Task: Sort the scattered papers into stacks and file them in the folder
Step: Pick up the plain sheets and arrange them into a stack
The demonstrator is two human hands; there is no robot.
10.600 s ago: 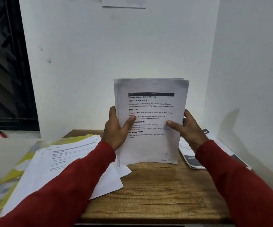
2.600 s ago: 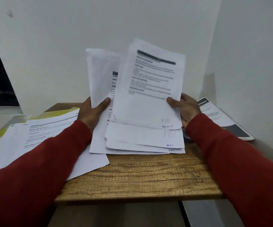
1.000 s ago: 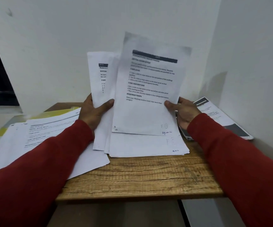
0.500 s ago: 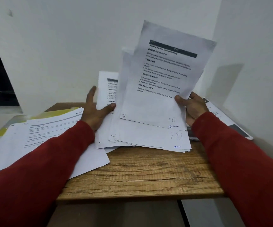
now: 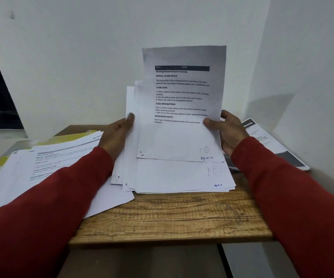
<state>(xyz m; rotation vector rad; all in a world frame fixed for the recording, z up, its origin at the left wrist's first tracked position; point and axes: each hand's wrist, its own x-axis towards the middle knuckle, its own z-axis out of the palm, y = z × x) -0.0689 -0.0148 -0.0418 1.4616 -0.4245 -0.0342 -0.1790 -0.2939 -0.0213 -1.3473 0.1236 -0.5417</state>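
Both my hands hold a bundle of white printed sheets over the middle of the wooden table (image 5: 170, 217). My right hand (image 5: 227, 130) pinches the front sheet (image 5: 182, 109), headed "Washing Machine Exterior Cleaning", upright at its right edge. Behind it stand several more sheets (image 5: 178, 177) with their lower edges on the table. My left hand (image 5: 118, 137) grips the left edge of these rear sheets, thumb in front. A second pile of papers (image 5: 47, 169) lies on the left of the table over a yellow-green folder (image 5: 70, 137).
A dark-edged booklet or stack of printed pages (image 5: 270, 149) lies at the right against the white wall. White walls close off the back and the right side. A dark window is at the far left. The table's front edge is close to me.
The front sheet has swung from a rightward tilt to upright and squarer over the others. My left hand has moved from spread fingers to gripping the rear sheets' left edge.
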